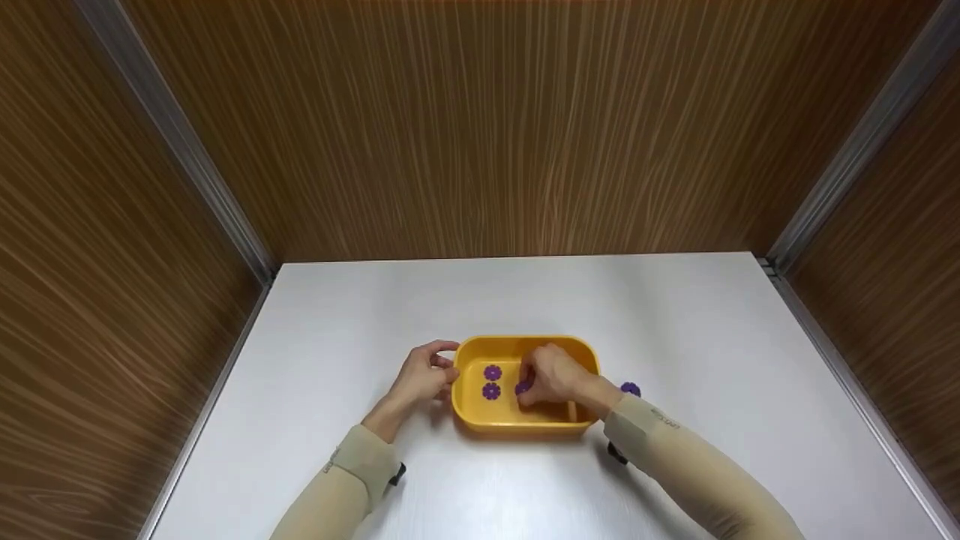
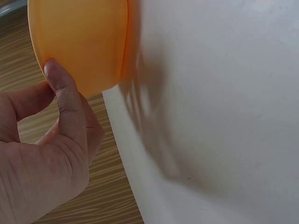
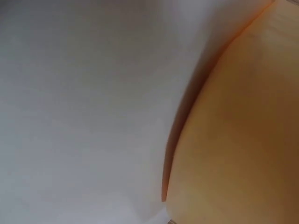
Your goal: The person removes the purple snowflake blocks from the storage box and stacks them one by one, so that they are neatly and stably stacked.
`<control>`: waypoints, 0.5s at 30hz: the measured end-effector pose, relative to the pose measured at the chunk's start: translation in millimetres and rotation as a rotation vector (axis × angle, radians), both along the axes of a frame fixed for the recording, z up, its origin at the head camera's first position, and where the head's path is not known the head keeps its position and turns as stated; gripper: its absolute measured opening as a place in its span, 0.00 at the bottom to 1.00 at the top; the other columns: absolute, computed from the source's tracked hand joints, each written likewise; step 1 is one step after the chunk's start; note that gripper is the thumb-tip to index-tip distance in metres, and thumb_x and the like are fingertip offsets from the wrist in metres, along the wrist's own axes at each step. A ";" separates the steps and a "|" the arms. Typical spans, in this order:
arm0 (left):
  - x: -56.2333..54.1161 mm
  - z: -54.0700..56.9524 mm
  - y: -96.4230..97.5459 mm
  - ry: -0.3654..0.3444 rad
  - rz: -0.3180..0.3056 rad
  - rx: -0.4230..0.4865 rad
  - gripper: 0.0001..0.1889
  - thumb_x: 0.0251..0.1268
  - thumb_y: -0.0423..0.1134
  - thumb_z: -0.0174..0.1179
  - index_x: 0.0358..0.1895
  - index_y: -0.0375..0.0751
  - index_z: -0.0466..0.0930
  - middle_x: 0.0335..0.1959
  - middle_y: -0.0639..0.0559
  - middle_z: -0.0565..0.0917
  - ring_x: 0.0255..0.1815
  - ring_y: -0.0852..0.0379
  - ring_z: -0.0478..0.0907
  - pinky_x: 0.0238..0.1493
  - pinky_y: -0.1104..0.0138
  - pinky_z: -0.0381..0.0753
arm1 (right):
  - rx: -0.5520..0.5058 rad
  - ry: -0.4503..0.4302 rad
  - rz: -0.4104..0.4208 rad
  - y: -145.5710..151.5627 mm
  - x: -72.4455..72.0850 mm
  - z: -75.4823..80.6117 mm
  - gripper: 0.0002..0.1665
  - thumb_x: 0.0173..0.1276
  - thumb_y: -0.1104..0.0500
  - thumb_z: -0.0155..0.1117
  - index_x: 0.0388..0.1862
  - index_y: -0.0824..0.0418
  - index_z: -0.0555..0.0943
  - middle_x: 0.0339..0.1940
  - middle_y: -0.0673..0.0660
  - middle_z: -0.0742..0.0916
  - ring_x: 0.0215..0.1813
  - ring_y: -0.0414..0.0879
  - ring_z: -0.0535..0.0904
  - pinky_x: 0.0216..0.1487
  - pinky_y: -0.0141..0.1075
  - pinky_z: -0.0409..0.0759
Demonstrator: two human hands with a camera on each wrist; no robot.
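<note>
A yellow plastic tub [image 1: 517, 428] stands on the white table. Two purple flower-shaped pieces [image 1: 492, 382] lie on its floor, one behind the other, towards the left. My right hand [image 1: 553, 375] reaches down into the tub and pinches a third purple flower-shaped piece [image 1: 522, 388], partly covered by the fingers. At the tub's left end, my left hand [image 1: 420, 373] holds the rim with bent fingers; the left wrist view has a fingertip [image 2: 52, 70] on the tub's outer wall [image 2: 88, 42]. The right wrist view contains only the tub's wall [image 3: 243, 126] and tabletop; the right hand's fingers are out of it.
Another purple piece [image 1: 631, 388] shows just right of the tub, beside the right forearm. The white table [image 1: 345, 300] is bounded by wood-grain panels [image 1: 510, 135] at the back and sides, with metal strips [image 1: 180, 127] along the corners.
</note>
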State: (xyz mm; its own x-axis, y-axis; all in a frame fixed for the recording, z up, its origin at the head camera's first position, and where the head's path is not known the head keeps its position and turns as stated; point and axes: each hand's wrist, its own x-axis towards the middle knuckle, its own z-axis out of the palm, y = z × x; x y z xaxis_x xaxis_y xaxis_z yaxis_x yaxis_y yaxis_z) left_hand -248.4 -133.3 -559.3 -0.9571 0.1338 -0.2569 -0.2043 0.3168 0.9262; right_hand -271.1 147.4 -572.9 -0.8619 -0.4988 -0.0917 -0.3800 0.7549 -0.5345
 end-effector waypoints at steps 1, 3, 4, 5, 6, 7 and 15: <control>0.0 0.3 0.3 0.002 0.000 -0.003 0.28 0.71 0.27 0.66 0.73 0.44 0.84 0.45 0.47 0.82 0.27 0.57 0.81 0.31 0.66 0.91 | 0.009 0.004 -0.004 -0.2 0.4 0.5 0.14 0.57 0.55 0.90 0.37 0.56 0.92 0.33 0.50 0.94 0.34 0.38 0.84 0.40 0.32 0.89; -0.2 1.0 0.8 0.006 -0.002 -0.012 0.27 0.72 0.27 0.66 0.73 0.44 0.84 0.45 0.47 0.82 0.27 0.57 0.81 0.31 0.67 0.91 | 0.023 0.011 -0.009 -0.5 1.3 2.2 0.14 0.56 0.54 0.90 0.37 0.55 0.92 0.33 0.49 0.93 0.34 0.39 0.83 0.40 0.33 0.88; -0.4 1.3 1.0 0.008 -0.001 -0.014 0.27 0.72 0.27 0.66 0.73 0.44 0.84 0.45 0.47 0.82 0.27 0.57 0.81 0.31 0.67 0.91 | 0.028 0.016 -0.009 -0.5 1.6 2.9 0.15 0.56 0.54 0.90 0.37 0.54 0.91 0.33 0.48 0.93 0.34 0.39 0.83 0.40 0.33 0.88; -0.6 1.6 1.1 0.008 0.000 -0.015 0.27 0.72 0.28 0.66 0.74 0.44 0.83 0.45 0.47 0.82 0.27 0.57 0.81 0.31 0.67 0.91 | 0.033 0.025 -0.004 -0.5 1.8 3.7 0.15 0.55 0.54 0.90 0.37 0.54 0.91 0.33 0.48 0.93 0.34 0.39 0.83 0.40 0.34 0.88; -0.5 2.1 1.2 0.009 0.001 -0.015 0.27 0.72 0.28 0.67 0.74 0.44 0.83 0.45 0.47 0.82 0.27 0.58 0.80 0.30 0.67 0.91 | 0.034 0.031 0.000 -0.3 2.0 4.4 0.15 0.55 0.54 0.90 0.37 0.54 0.91 0.33 0.48 0.93 0.34 0.39 0.83 0.40 0.34 0.88; -0.4 2.4 1.1 0.011 0.001 -0.016 0.27 0.72 0.28 0.67 0.74 0.44 0.83 0.45 0.47 0.82 0.27 0.58 0.80 0.30 0.68 0.91 | 0.035 0.036 0.004 0.0 2.0 4.9 0.15 0.56 0.54 0.90 0.38 0.54 0.91 0.33 0.48 0.92 0.34 0.39 0.83 0.41 0.34 0.88; -1.1 1.4 0.3 0.006 -0.006 -0.015 0.27 0.72 0.27 0.66 0.73 0.42 0.83 0.44 0.48 0.81 0.26 0.59 0.79 0.28 0.70 0.88 | -0.009 0.083 0.069 5.1 2.2 2.6 0.14 0.59 0.56 0.88 0.43 0.56 0.95 0.36 0.50 0.95 0.36 0.38 0.85 0.42 0.34 0.90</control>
State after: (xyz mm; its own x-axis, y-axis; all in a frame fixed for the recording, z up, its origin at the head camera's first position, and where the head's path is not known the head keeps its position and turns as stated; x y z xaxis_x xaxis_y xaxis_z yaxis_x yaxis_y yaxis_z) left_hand -249.5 -133.0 -557.9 -0.9577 0.1357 -0.2536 -0.1972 0.3320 0.9224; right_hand -268.8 152.5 -570.3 -0.8299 -0.5577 -0.0167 -0.4744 0.7209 -0.5052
